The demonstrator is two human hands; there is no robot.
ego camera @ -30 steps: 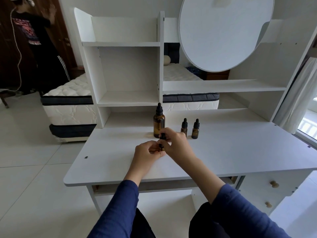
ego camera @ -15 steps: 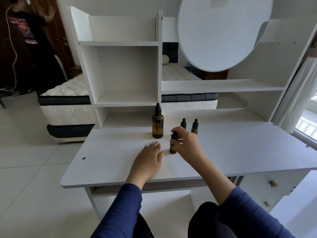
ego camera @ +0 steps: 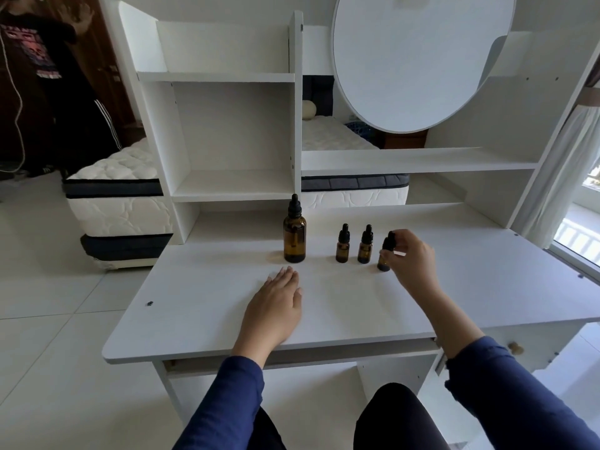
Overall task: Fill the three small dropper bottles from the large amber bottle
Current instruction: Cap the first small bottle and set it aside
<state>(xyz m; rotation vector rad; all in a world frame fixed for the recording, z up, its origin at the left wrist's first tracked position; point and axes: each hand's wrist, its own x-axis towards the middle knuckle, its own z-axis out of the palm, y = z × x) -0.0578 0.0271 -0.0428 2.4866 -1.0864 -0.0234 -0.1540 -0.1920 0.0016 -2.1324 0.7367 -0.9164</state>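
The large amber bottle (ego camera: pixel 294 236) with a black dropper cap stands upright on the white desk (ego camera: pixel 341 306). To its right stand two small amber dropper bottles (ego camera: pixel 343 248) (ego camera: pixel 365 249), both capped. A third small dropper bottle (ego camera: pixel 385 253) stands at the right end of that row, its base on the desk. My right hand (ego camera: pixel 411 261) grips this third bottle around its cap and neck. My left hand (ego camera: pixel 275 308) lies flat on the desk, palm down, just in front of the large bottle and holding nothing.
White shelving (ego camera: pixel 227 131) and a round white panel (ego camera: pixel 418 60) rise behind the bottles. A drawer with a knob (ego camera: pixel 514 348) sits under the desk at right. A mattress (ego camera: pixel 120 203) lies beyond the desk, and a person (ego camera: pixel 42 79) stands at far left.
My right hand has carried the third small bottle from in front of the large bottle to the right end of the row. My left hand let go and lies flat.
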